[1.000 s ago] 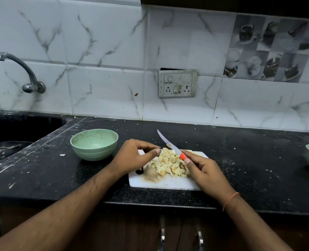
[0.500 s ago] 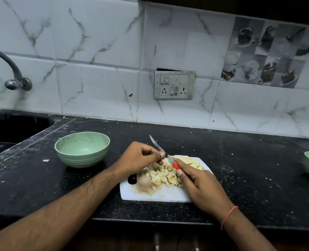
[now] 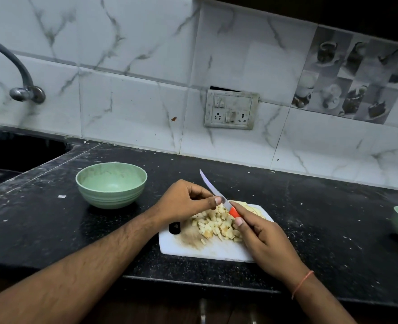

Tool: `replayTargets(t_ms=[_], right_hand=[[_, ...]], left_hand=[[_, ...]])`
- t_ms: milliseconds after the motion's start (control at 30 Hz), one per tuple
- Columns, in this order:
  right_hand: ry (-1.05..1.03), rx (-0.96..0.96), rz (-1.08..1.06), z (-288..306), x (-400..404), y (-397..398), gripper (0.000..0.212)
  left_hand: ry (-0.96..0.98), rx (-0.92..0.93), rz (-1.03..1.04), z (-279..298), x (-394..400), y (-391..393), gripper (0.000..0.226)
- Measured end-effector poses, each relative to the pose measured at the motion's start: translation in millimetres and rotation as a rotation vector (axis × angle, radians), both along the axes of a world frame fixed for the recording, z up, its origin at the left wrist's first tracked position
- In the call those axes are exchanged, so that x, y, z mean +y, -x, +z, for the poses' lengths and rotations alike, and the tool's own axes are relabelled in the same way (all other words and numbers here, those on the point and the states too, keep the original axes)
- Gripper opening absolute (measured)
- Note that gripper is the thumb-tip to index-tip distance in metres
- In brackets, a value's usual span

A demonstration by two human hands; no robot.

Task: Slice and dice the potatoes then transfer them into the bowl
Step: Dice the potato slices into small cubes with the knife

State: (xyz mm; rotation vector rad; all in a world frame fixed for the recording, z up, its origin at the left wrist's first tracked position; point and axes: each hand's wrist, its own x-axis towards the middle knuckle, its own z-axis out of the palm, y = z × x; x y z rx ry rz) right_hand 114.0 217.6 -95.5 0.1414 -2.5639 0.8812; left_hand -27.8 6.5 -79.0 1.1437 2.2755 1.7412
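Green bowl (image 3: 111, 183) looks empty; right grip (image 3: 267, 242) clasps knife (image 3: 219, 197), left grip (image 3: 184, 202) pinches its blade.

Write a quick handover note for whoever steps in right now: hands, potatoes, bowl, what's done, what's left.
Right hand grips the orange-handled knife, blade raised.
Left hand pinches at the blade, above the pile.
Diced potato pile sits on the white cutting board; some undiced slices lie at its far edge.
Pale green bowl stands left of the board, nothing visible inside.
Left: dice the slices, transfer everything.
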Motion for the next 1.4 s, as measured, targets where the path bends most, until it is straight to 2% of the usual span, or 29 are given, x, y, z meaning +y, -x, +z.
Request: replayTargets(t_ms=[200, 367, 467, 600, 700, 800, 867, 933, 1000, 1033, 1233, 1400], right_hand=[[-0.048, 0.009, -0.014, -3.7, 1.6, 2.8, 0.043], [0.036, 0.018, 0.004, 0.3, -1.2, 1.3, 0.042], [0.127, 0.014, 0.033, -0.5, 1.1, 3.5, 0.043], [0.277, 0.027, 0.049, -0.6, 2.9, 5.3, 0.042], [0.335, 0.082, 0.02, 0.7, 2.5, 3.4, 0.038], [0.42, 0.091, 0.006, 1.3, 2.1, 2.3, 0.038], [0.449, 0.087, -0.008, 0.0, 4.3, 3.3, 0.039], [0.462, 0.089, -0.015, 0.5, 4.9, 2.8, 0.039], [0.482, 0.095, -0.014, 1.9, 3.3, 1.1, 0.038], [0.499, 0.099, -0.016, 2.9, 2.5, -0.2, 0.037], [0.535, 0.127, -0.032, 6.0, 1.7, -2.5, 0.034], [0.556, 0.14, -0.017, 2.4, 4.5, 0.4, 0.034]], left_hand=[[-0.011, -0.072, -0.1, 1.1, 0.4, -1.8, 0.02], [-0.053, -0.125, -0.072, 0.7, -0.4, 4.0, 0.015], [0.016, -0.076, -0.033, 0.1, -0.7, 5.4, 0.009], [0.156, 0.117, 0.025, 1.5, -3.3, 8.1, 0.015], [0.116, 0.091, 0.01, 3.6, -6.6, 11.1, 0.012], [0.073, 0.041, 0.01, 4.9, -7.2, 12.3, 0.044], [0.095, 0.053, 0.033, 3.3, -6.2, 14.7, 0.058], [0.109, 0.075, 0.039, 0.5, -6.1, 17.5, 0.049], [0.129, 0.137, 0.042, -3.4, -8.3, 21.9, 0.022], [0.158, 0.189, 0.047, -4.7, -10.1, 23.9, 0.018], [0.342, 0.438, -0.005, -5.6, -17.9, 27.1, 0.018], [0.331, 0.416, 0.019, -5.4, -18.2, 27.1, 0.01]])
